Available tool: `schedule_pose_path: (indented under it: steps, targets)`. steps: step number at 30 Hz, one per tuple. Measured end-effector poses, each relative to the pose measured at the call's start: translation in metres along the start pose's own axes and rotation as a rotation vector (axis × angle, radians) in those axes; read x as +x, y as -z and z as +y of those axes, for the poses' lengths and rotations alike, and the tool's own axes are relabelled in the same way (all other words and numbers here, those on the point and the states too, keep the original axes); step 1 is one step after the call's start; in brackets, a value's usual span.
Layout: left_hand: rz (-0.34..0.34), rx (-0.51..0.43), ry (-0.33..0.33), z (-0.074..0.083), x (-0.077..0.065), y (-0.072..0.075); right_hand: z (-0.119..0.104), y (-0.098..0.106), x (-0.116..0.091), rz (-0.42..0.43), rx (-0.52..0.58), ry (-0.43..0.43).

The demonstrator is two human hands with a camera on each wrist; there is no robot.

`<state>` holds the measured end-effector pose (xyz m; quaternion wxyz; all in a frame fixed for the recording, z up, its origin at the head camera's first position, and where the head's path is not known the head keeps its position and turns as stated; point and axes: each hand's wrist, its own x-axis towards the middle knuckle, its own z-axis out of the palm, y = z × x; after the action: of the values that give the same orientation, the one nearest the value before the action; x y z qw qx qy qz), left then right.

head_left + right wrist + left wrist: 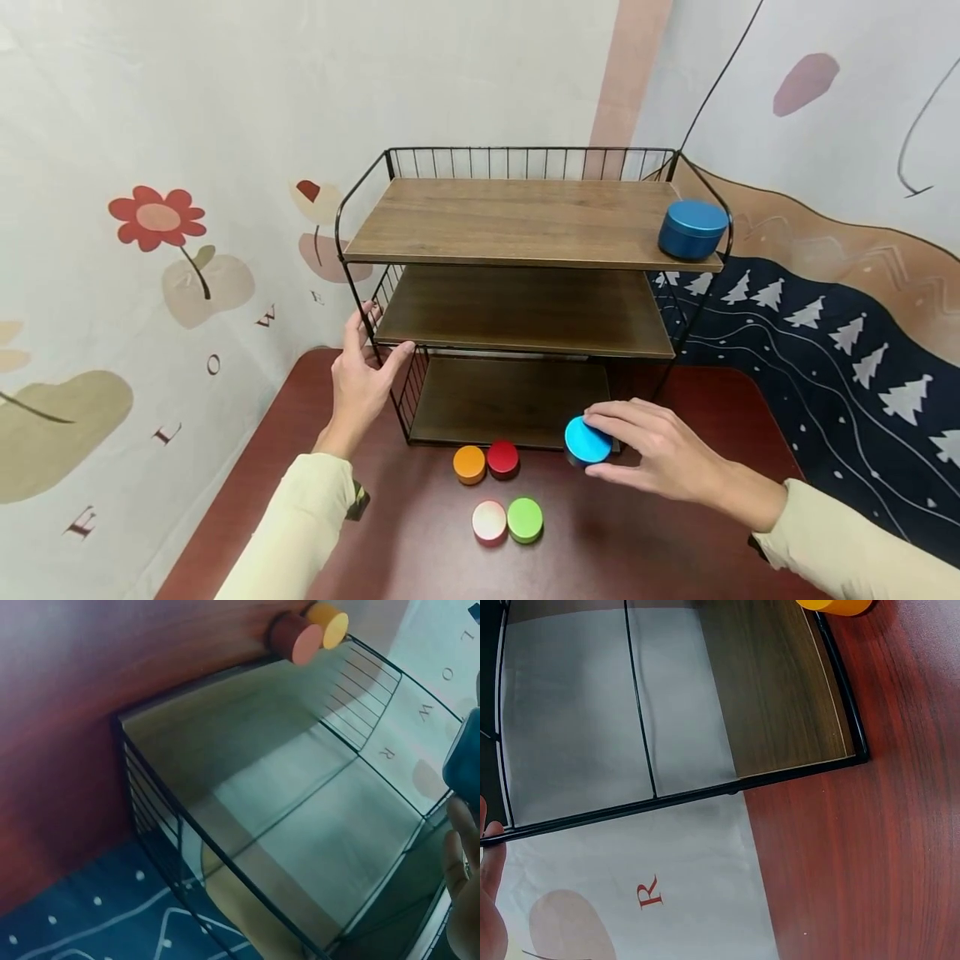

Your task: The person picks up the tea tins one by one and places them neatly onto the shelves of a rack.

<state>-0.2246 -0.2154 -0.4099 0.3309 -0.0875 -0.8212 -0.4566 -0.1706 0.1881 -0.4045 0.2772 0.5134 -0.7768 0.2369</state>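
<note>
My right hand (652,446) pinches a round blue tin (588,440) between thumb and fingers, in front of the bottom shelf's right end. In the right wrist view this tin (465,765) shows at the right edge, beside the fingers. With my left hand (362,387) I grip the black frame of a three-tier wood-and-wire shelf rack (517,221), at its left front post by the middle board. The left wrist view shows only part of the left hand (490,889) at the frame. Another blue tin (692,230) stands on the top board's right front corner.
Before the rack, an orange tin (469,464) and a red tin (502,459) stand side by side on the dark red table (450,571). Nearer me are a pink tin (490,522) and a green tin (525,520). Printed cloth (487,75) hangs behind the rack.
</note>
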Motion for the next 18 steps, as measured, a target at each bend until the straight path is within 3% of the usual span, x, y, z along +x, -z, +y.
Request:
schedule_pose_path:
  steps: [18]
  targets:
    - [0.008,-0.041,-0.005,-0.001,0.001,-0.002,0.008,0.048,0.057,0.029,-0.094,0.124]
